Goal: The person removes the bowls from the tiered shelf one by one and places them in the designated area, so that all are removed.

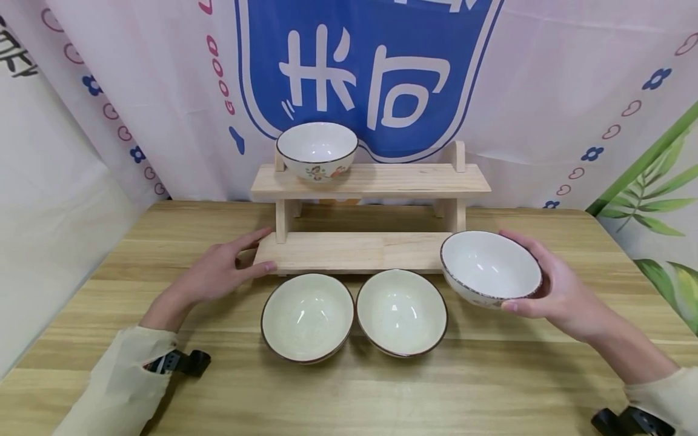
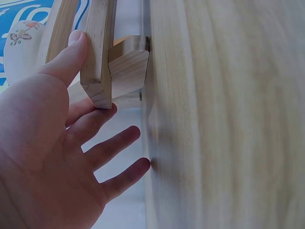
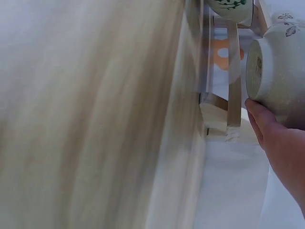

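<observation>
My right hand (image 1: 564, 290) holds a white bowl (image 1: 491, 263) with a dark speckled rim by its right side, thumb near the front rim. The bowl is at the right end of the lower board of a two-tier wooden shelf (image 1: 327, 249); the right wrist view shows its foot and patterned outside (image 3: 286, 76) raised above the table. My left hand (image 1: 218, 272) pinches the left end of the lower board between thumb and forefinger, the other fingers spread (image 2: 116, 145). On the upper board sits a white bowl (image 1: 317, 148) with a painted figure.
Two cream bowls with brown rims, a left one (image 1: 308, 318) and a right one (image 1: 402, 312), stand side by side on the wood-grain table (image 1: 349, 393) before the shelf. A printed cloth (image 1: 545, 91) hangs behind it.
</observation>
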Available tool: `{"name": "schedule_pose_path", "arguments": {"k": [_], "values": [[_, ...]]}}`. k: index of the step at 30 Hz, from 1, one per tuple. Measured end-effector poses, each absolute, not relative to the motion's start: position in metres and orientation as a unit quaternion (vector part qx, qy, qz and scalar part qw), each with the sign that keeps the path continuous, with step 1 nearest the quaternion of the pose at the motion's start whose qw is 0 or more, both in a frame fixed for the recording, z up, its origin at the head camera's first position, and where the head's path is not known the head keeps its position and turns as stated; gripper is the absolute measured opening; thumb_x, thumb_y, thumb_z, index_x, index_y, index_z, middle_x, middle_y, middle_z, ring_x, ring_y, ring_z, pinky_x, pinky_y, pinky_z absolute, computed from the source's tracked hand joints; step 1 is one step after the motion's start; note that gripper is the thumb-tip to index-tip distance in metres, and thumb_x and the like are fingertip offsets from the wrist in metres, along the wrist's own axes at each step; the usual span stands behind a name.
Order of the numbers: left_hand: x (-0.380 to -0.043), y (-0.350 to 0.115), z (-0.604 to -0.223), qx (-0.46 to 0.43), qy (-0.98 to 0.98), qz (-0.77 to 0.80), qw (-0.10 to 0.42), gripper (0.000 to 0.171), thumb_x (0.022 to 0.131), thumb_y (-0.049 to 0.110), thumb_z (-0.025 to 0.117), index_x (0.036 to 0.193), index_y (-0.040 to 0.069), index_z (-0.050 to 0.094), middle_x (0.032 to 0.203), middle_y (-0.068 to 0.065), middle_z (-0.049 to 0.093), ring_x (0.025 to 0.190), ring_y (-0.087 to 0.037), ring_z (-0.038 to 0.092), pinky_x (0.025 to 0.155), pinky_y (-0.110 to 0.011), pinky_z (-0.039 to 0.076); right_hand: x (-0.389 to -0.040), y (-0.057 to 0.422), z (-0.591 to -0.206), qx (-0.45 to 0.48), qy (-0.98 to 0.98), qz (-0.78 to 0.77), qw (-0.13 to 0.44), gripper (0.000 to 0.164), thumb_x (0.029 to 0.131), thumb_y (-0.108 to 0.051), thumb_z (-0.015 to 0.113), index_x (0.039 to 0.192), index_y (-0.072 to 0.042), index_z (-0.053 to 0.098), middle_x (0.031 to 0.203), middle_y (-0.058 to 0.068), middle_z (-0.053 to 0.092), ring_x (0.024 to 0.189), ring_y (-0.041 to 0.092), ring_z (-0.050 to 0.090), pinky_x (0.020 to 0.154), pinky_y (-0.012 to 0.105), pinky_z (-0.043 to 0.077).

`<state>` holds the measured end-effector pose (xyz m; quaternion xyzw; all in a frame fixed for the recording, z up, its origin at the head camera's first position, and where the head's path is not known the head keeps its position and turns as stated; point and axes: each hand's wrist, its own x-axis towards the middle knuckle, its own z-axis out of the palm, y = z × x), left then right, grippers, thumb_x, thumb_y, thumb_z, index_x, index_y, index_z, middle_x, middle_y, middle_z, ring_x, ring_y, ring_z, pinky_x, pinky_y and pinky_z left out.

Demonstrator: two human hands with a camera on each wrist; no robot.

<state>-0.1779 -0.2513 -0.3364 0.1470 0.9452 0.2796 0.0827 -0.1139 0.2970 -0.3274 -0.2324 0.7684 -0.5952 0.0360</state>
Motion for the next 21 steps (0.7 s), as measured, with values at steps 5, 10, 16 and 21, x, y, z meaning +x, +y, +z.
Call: {"name": "schedule_pose_path", "arguments": {"k": [5, 10, 16, 21], "values": [[-0.178, -0.251, -0.336, 0.148, 0.944, 0.282, 0.082, 0.085, 0.102, 0.060, 0.064, 0.170, 0.024, 0.028, 0.163, -0.028, 0.046, 0.132, -0.053, 0.062, 0.104, -0.066, 0.052, -0.110, 0.304, -0.333, -0.235, 0.794, -0.560, 0.031, 0.106, 0.074, 0.018, 0.077, 0.164, -0.012, 0.032, 0.152, 0.001, 0.046, 0.120, 0.009, 0.062, 0.086, 0.022, 0.061], [-0.178, -0.250, -0.336, 0.144, 0.944, 0.284, 0.085, 0.086, 0.101, 0.062, 0.063, 0.170, 0.024, 0.028, 0.164, -0.027, 0.044, 0.138, -0.054, 0.057, 0.108, -0.069, 0.048, -0.105, 0.311, -0.340, -0.235, 0.800, -0.549, 0.049, 0.105, 0.075, 0.018, 0.077, 0.165, -0.010, 0.031, 0.153, -0.001, 0.046, 0.121, 0.009, 0.060, 0.086, 0.022, 0.060], [-0.177, -0.250, -0.335, 0.140, 0.944, 0.285, 0.088, 0.086, 0.101, 0.062, 0.063, 0.170, 0.024, 0.027, 0.165, -0.027, 0.044, 0.142, -0.055, 0.052, 0.110, -0.071, 0.045, -0.101, 0.314, -0.344, -0.242, 0.796, -0.551, 0.068, 0.103, 0.076, 0.016, 0.076, 0.165, -0.009, 0.030, 0.152, 0.000, 0.048, 0.122, 0.010, 0.060, 0.084, 0.027, 0.062], [-0.177, -0.251, -0.335, 0.139, 0.945, 0.281, 0.087, 0.087, 0.101, 0.063, 0.062, 0.170, 0.025, 0.027, 0.164, -0.027, 0.045, 0.140, -0.055, 0.054, 0.110, -0.071, 0.045, -0.099, 0.315, -0.348, -0.245, 0.796, -0.548, 0.076, 0.103, 0.077, 0.015, 0.076, 0.165, -0.010, 0.030, 0.151, -0.001, 0.050, 0.123, 0.010, 0.061, 0.085, 0.029, 0.063]]}}
